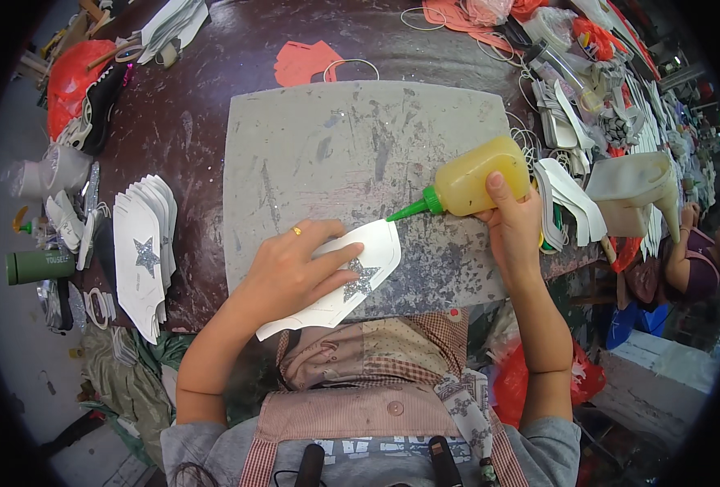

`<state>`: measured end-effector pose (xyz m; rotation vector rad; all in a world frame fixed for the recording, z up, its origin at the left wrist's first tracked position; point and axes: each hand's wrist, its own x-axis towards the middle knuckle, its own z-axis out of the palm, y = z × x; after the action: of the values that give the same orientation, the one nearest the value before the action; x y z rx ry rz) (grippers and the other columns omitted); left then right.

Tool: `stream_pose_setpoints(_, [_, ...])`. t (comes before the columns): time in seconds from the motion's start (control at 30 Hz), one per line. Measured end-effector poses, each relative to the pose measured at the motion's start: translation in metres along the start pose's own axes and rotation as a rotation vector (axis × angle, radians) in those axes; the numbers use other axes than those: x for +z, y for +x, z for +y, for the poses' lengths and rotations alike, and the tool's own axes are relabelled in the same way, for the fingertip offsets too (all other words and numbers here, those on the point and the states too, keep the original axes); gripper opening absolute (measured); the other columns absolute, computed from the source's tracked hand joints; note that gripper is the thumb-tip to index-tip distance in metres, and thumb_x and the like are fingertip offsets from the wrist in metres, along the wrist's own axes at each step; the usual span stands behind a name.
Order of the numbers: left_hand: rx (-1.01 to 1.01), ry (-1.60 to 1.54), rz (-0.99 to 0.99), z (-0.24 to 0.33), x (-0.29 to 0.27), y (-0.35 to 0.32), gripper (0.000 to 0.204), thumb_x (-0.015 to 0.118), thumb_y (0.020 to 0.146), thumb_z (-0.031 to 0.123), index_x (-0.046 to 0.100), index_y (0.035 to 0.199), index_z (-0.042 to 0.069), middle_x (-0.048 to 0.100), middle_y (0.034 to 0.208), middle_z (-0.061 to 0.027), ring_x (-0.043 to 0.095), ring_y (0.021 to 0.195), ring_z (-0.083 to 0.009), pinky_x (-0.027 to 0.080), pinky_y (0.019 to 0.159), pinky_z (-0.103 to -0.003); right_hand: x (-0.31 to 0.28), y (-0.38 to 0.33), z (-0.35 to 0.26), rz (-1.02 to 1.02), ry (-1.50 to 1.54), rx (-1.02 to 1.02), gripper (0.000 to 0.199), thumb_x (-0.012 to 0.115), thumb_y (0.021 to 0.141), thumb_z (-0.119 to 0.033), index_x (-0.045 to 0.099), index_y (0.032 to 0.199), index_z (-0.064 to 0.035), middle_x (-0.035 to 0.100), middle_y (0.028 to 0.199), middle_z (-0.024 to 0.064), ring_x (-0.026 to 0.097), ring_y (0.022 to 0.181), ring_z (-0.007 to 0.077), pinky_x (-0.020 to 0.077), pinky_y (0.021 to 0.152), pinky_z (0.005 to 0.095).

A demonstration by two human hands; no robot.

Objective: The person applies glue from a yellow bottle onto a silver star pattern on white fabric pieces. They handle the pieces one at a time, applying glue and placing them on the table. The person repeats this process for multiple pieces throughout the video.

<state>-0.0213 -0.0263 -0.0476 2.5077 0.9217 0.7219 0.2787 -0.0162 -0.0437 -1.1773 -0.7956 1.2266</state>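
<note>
A white shoe-upper piece [382,250] with a silver glitter star lies slanted over the near edge of the grey board [311,146]. My left hand [299,264], a ring on one finger, holds it down with fingers spread across its face beside the star; the thumb is not clearly visible. In my right hand [512,217] is a squeeze bottle [477,174] of yellow liquid, gripped round its body and tilted to the left. Its green nozzle tip meets, or nearly meets, the upper corner of the white piece; I cannot tell which.
A fanned stack of white star pieces [142,243] lies left of the board. Red pieces [307,63] sit beyond it. At right are more white pieces [571,195], a pale plastic container [632,191] and clutter. A green cylinder [39,266] is far left; another person [693,256] is far right.
</note>
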Motion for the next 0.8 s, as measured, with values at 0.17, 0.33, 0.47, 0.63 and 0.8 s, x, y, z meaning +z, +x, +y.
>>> stream_pose_setpoints(0.17, [0.009,0.008,0.0,-0.001,0.001,-0.001,0.039,0.083,0.072,0.022,0.073,0.108,0.013,0.063,0.103,-0.008,0.064,0.082,-0.0241,0.052,0.064,-0.034,-0.001,-0.005,-0.006,-0.022,-0.024,0.028,0.041,0.074,0.091,-0.023,0.057,0.115,0.0063,0.066,0.104,0.0125,0.069,0.09,0.0207,0.0617,0.079,0.0352])
stream_pose_setpoints(0.33, [0.018,0.009,-0.014,-0.001,-0.001,-0.001,0.033,0.078,0.078,0.026,0.072,0.107,0.012,0.062,0.106,-0.0084,0.064,0.085,-0.0252,0.054,0.064,-0.035,0.0,-0.002,-0.002,-0.017,-0.005,0.0,0.042,0.074,0.091,-0.022,0.057,0.116,0.007,0.066,0.104,0.0132,0.07,0.091,0.0215,0.062,0.078,0.0359])
stream_pose_setpoints(0.47, [0.012,0.014,-0.021,-0.001,-0.001,-0.001,0.032,0.078,0.079,0.026,0.072,0.107,0.012,0.062,0.106,-0.0085,0.064,0.086,-0.025,0.054,0.065,-0.035,0.001,0.001,0.001,-0.013,0.025,0.001,0.043,0.074,0.091,-0.022,0.056,0.116,0.0071,0.066,0.104,0.0135,0.07,0.091,0.0219,0.0623,0.077,0.0367])
stream_pose_setpoints(0.63, [0.012,0.01,-0.018,0.0,0.0,-0.001,0.032,0.078,0.079,0.025,0.072,0.107,0.012,0.063,0.106,-0.0085,0.064,0.086,-0.025,0.054,0.065,-0.035,-0.008,-0.014,-0.007,-0.019,-0.03,0.077,0.044,0.075,0.089,-0.022,0.056,0.116,0.007,0.066,0.104,0.0135,0.07,0.09,0.0218,0.0623,0.077,0.0358])
stream_pose_setpoints(0.8, [0.014,0.021,-0.014,0.0,0.0,-0.001,0.031,0.078,0.079,0.025,0.072,0.107,0.012,0.063,0.106,-0.0087,0.064,0.087,-0.0251,0.054,0.065,-0.035,-0.01,-0.033,-0.007,0.023,-0.052,0.083,0.045,0.076,0.088,-0.023,0.057,0.117,0.0064,0.066,0.104,0.0122,0.07,0.09,0.0199,0.0616,0.076,0.0328])
